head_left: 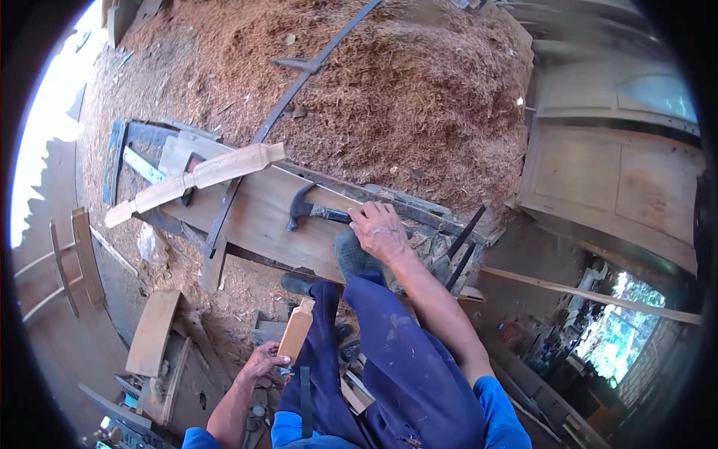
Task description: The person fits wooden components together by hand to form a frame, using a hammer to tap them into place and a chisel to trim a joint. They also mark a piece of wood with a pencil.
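- Plainly, a tapered block of orange-brown wood (pixel 296 331) is gripped in the left hand (pixel 262 361), below and left of the frame's centre;
- the right hand (pixel 380 232) is placed by the handle end of a dark-headed, black-handled hammer (pixel 299 209), near the frame's centre; whether its fingers are closed on anything cannot be told;
- a long, pale, shaped wooden leg (pixel 224 167) is laid across the brown plank-topped bench (pixel 265 213), left of centre.

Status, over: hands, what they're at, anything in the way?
Left hand holding wooden piece. Right hand at hammer, grip unclear. Carved timber lying across bench, left of hammer.
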A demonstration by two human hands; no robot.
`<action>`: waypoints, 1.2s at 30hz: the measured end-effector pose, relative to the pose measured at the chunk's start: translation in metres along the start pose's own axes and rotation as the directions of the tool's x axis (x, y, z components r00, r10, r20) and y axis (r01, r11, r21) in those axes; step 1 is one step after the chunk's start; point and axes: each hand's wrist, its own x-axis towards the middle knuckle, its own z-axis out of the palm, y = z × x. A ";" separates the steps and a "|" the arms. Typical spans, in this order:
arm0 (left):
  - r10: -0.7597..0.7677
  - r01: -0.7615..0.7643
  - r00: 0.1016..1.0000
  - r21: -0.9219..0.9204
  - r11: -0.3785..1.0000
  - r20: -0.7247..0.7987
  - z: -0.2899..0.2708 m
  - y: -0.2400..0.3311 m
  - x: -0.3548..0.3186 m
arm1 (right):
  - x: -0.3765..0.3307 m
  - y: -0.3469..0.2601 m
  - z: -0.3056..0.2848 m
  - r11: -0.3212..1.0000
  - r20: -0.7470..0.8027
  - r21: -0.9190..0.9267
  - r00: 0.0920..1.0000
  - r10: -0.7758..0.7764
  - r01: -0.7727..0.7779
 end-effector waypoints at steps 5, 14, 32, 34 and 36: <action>-0.100 0.092 0.992 0.103 0.990 0.077 0.014 0.045 0.002 | -0.014 -0.013 -0.006 0.996 -0.227 0.014 0.970 0.085 -0.084; -0.164 0.153 0.977 0.084 0.985 0.138 0.025 0.085 -0.003 | -0.046 -0.031 -0.008 0.826 -0.033 0.493 0.955 -0.294 0.271; 0.274 -0.247 0.962 0.410 0.878 -0.008 0.072 0.207 -0.062 | -0.040 -0.062 -0.064 0.582 0.198 0.798 0.980 -0.011 -0.155; 0.328 -0.323 0.943 0.410 0.853 0.059 0.068 0.215 -0.073 | -0.046 -0.061 -0.066 0.556 0.122 0.824 0.992 0.015 -0.110; 0.360 -0.364 0.928 0.430 0.826 0.094 0.067 0.228 -0.088 | -0.070 -0.065 -0.078 0.572 -0.005 0.820 0.998 0.068 -0.035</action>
